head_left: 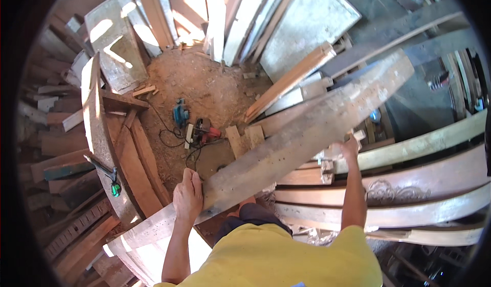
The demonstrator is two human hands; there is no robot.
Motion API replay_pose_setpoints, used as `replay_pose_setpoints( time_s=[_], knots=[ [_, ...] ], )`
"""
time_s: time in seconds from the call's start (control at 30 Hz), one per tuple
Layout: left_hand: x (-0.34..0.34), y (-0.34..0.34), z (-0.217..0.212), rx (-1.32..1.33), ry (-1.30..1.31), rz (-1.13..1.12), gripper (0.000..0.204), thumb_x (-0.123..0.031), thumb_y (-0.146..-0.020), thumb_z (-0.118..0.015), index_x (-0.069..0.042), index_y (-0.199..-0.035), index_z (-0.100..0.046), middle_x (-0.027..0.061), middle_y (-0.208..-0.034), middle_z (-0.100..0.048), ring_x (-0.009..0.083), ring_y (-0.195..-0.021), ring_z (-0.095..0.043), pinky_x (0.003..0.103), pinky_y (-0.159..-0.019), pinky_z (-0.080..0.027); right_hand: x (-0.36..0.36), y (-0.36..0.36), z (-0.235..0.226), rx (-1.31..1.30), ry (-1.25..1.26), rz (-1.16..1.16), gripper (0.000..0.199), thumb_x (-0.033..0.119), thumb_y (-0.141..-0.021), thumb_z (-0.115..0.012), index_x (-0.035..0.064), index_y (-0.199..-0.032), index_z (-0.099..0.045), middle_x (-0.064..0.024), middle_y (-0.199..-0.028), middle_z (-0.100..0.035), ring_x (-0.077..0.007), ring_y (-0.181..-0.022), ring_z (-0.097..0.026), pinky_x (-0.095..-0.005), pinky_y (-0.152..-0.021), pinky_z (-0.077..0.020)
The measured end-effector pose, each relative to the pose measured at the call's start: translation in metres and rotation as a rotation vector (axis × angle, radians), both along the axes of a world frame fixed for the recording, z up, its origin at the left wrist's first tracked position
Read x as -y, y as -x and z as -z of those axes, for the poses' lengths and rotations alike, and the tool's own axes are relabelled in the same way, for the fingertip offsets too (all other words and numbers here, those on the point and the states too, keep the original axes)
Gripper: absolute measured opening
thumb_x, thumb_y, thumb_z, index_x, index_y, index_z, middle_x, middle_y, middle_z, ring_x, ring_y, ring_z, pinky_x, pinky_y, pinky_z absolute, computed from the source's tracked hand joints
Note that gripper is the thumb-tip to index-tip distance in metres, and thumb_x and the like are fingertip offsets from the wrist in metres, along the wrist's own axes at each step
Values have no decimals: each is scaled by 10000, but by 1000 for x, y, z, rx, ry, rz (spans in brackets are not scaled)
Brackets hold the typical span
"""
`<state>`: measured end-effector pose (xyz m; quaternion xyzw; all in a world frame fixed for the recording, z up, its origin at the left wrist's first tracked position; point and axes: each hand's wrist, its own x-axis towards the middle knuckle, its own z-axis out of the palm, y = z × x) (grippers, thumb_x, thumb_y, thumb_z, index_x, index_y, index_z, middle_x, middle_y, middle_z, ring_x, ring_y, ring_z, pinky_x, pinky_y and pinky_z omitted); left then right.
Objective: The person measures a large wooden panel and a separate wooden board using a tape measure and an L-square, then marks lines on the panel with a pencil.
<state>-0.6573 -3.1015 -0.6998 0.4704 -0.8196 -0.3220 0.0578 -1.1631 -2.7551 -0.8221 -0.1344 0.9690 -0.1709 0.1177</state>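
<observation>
A long, worn wooden plank (296, 146) slants across the view from lower left to upper right, in front of my body. My left hand (188, 195) is closed at its far edge, with the forearm crossing over the board. My right hand (350, 148) is by the plank's near edge, toward the right. Its fingers are curled, and a small pale piece (359, 135) shows at their tips; what they hold is unclear. On the dusty ground beyond lie a blue power tool (180, 113) and a red and black power tool (206, 131) with black cords.
A curved beam (94, 113) stands at the left, with a green-marked tool (115, 189) on it. Stacked boards (66, 149) fill the far left. Long curved planks (419, 172) lie at the right, one carved. Timber and a pale panel (312, 26) lean at the back.
</observation>
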Motion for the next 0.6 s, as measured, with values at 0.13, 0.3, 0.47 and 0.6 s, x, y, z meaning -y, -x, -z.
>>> replay_pose_setpoints(
  time_s=[0.13, 0.3, 0.47, 0.6],
  knots=[
    [1, 6, -10, -11, -37, 2, 224, -256, -1139, -461, -68, -1048, -542, 259, -736, -658, 518, -735, -658, 616, -641, -468, 72, -58, -40, -142, 5, -215, 605, 397, -839, -818, 95, -1347, -687, -209, -1176, -763, -439, -1096, -716, -506, -976, -562],
    [0, -5, -17, -38, -43, -39, 206, -222, -1136, -477, -54, -1032, -535, 247, -718, -631, 505, -701, -644, 591, -607, -452, 114, -63, -131, -67, 418, -274, 490, 273, -864, -805, 63, -1288, -679, -172, -1221, -734, -360, -1147, -695, -463, -1014, -529],
    [7, -4, -62, -107, -71, -70, 203, -194, -1132, -494, -41, -1005, -535, 228, -678, -589, 473, -645, -630, 541, -580, -442, 85, 26, -182, -374, 309, -471, 481, 174, -837, -855, 29, -1255, -668, -153, -1235, -718, -281, -1152, -668, -435, -1026, -515],
    [13, -9, -82, -128, -57, -78, 211, -183, -1131, -495, -25, -999, -539, 218, -661, -554, 440, -612, -610, 501, -580, -441, 95, 61, -224, -126, 754, -363, 552, 282, -838, -912, 30, -1276, -690, -105, -1190, -749, -231, -1096, -695, -407, -983, -549]
  ],
)
